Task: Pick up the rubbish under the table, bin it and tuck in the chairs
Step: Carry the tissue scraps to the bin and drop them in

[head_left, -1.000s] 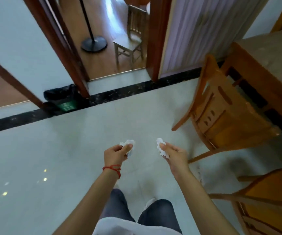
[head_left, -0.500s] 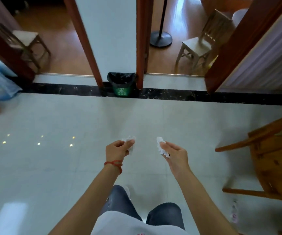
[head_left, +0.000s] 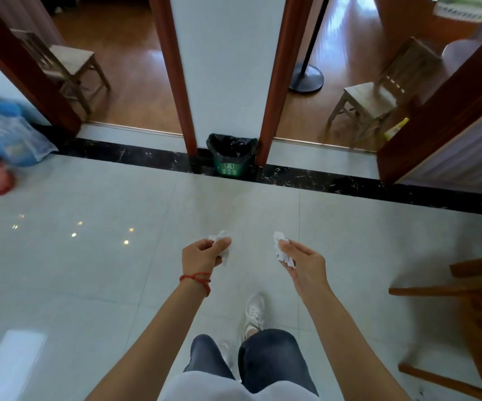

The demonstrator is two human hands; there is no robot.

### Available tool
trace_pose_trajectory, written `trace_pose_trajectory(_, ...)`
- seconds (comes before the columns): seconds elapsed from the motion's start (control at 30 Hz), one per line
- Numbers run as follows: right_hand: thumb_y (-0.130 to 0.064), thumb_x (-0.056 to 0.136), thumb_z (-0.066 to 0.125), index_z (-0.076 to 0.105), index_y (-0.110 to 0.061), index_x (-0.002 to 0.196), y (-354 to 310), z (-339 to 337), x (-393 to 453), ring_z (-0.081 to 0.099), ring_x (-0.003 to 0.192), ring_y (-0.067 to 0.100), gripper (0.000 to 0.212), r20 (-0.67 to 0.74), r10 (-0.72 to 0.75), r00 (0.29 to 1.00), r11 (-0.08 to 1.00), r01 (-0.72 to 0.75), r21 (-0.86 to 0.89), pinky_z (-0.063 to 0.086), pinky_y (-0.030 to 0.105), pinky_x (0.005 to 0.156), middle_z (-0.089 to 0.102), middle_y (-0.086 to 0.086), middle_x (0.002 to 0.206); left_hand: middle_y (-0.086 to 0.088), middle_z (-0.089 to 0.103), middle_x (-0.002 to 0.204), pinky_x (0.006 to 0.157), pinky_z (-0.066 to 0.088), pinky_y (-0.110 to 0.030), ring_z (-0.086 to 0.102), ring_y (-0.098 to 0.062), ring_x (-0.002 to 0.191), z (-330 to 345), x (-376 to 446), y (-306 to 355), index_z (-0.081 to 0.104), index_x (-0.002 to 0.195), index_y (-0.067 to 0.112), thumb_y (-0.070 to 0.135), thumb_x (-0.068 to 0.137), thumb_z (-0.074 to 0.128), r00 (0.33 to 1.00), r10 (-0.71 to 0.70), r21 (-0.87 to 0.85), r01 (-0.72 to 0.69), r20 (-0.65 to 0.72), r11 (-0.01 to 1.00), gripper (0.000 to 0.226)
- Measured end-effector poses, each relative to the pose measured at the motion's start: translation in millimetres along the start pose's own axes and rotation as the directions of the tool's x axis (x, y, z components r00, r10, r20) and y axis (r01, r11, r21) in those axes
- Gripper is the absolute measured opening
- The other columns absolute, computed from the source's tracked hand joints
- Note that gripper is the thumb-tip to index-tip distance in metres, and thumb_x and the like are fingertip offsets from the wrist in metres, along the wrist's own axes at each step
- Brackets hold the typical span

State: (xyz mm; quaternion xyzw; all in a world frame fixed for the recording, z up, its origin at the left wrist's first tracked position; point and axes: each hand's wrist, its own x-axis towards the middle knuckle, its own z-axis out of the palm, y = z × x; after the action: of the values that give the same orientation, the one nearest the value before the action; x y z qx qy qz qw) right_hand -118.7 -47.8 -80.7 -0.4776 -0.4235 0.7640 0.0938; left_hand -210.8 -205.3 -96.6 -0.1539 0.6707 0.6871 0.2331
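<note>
My left hand (head_left: 202, 253) pinches a crumpled white tissue (head_left: 222, 241) between thumb and fingers. My right hand (head_left: 303, 263) holds a second crumpled white tissue (head_left: 281, 250) at its fingertips. Both hands are out in front of me above the pale tiled floor. Straight ahead, a small green bin (head_left: 231, 157) lined with a black bag stands against the white wall section between two red-brown door frames. Part of a wooden chair (head_left: 471, 308) shows at the right edge. The table is out of view.
A black marble strip (head_left: 349, 182) crosses the floor in front of the bin. Blue and red plastic bags (head_left: 5, 137) lie at the far left. Beyond the doorways stand two small wooden chairs (head_left: 378, 91) and a black floor stand (head_left: 306, 79).
The view has swung left and forward: the table and near chairs slid out to the right, and the bin now sits centred and closer. Both hands keep hold of their tissues.
</note>
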Motion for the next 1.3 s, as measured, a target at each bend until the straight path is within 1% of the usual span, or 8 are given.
trace_pose_trajectory(0.07,-0.002,0.076,0.069,0.067,0.0,0.095,-16,11,21,0.066,0.08,0.017,0.019,0.004,-0.002,1.0,1.0,0.002,0.015,0.052,0.024,0.068,0.069,0.007,0.088,-0.004,0.057,0.053,0.052,0.053,-0.02,0.056,-0.019,0.06,11,20,10,0.059,0.048,0.012,0.006,0.07,0.074,1.0,-0.005,-0.002,0.005,0.001,1.0,0.027)
trace_pose_trajectory(0.23,-0.003,0.075,0.07,0.067,0.0,0.092,-61,36,88,0.066,0.077,0.015,0.017,0.019,0.0,1.0,0.999,0.0,0.035,0.052,0.022,0.064,0.069,0.005,0.085,0.003,0.055,0.044,0.051,0.054,-0.019,0.055,-0.021,0.06,47,85,41,0.058,0.037,0.015,0.009,0.068,0.075,0.999,0.02,0.012,-0.02,-0.029,1.0,0.037)
trace_pose_trajectory(0.4,-0.004,0.074,0.071,0.069,-0.008,0.079,-116,63,154,0.067,0.077,0.015,0.007,0.036,-0.003,0.999,0.999,0.002,0.036,0.053,0.02,0.058,0.07,0.004,0.084,0.006,0.054,0.042,0.067,0.057,-0.03,0.057,-0.022,0.064,94,146,83,0.056,0.033,0.016,0.011,0.069,0.075,0.998,0.023,0.006,-0.023,-0.065,1.0,0.041)
trace_pose_trajectory(0.63,-0.006,0.074,0.072,0.068,-0.004,0.086,-180,103,224,0.066,0.079,0.016,0.013,0.086,0.023,0.996,1.0,-0.023,-0.002,0.051,0.023,0.064,0.069,0.008,0.088,0.001,0.058,0.051,0.057,0.057,-0.02,0.059,-0.021,0.064,135,213,134,0.058,0.038,0.016,0.013,0.069,0.075,0.99,0.055,0.012,-0.054,-0.127,0.998,0.035)
trace_pose_trajectory(0.73,-0.006,0.075,0.071,0.069,-0.004,0.086,-195,123,253,0.067,0.077,0.013,0.011,0.103,0.035,0.994,0.999,-0.035,-0.005,0.051,0.022,0.062,0.07,0.007,0.086,-0.008,0.06,0.064,0.063,0.058,-0.025,0.062,-0.026,0.071,142,244,148,0.06,0.049,0.013,0.015,0.07,0.075,0.99,0.039,0.031,-0.035,-0.139,0.999,0.026)
trace_pose_trajectory(0.93,-0.004,0.076,0.07,0.071,-0.008,0.075,-216,170,309,0.069,0.067,0.009,0.004,0.083,0.03,0.996,1.0,-0.03,-0.002,0.053,0.017,0.056,0.072,0.001,0.069,-0.011,0.06,0.068,0.066,0.059,-0.028,0.061,-0.028,0.074,152,318,173,0.061,0.053,0.009,0.013,0.069,0.075,0.993,-0.018,0.035,0.022,-0.118,0.999,0.022)
trace_pose_trajectory(1.07,-0.008,0.074,0.072,0.071,-0.008,0.079,-226,203,351,0.069,0.074,0.012,0.005,0.027,0.037,0.999,0.999,-0.037,-0.021,0.051,0.021,0.063,0.072,0.004,0.076,-0.011,0.056,0.064,0.071,0.056,-0.032,0.057,-0.027,0.071,156,376,193,0.06,0.051,0.01,0.015,0.07,0.075,0.992,-0.051,0.081,0.06,-0.117,0.995,0.024)
trace_pose_trajectory(1.3,-0.005,0.074,0.072,0.07,-0.005,0.076,-228,255,420,0.068,0.074,0.014,0.003,-0.09,0.107,0.99,0.993,-0.111,-0.036,0.05,0.023,0.065,0.071,0.005,0.069,-0.009,0.055,0.059,0.054,0.057,-0.02,0.059,-0.027,0.07,158,467,209,0.056,0.047,0.011,0.011,0.069,0.075,0.988,-0.116,0.107,0.127,-0.098,0.986,0.029)
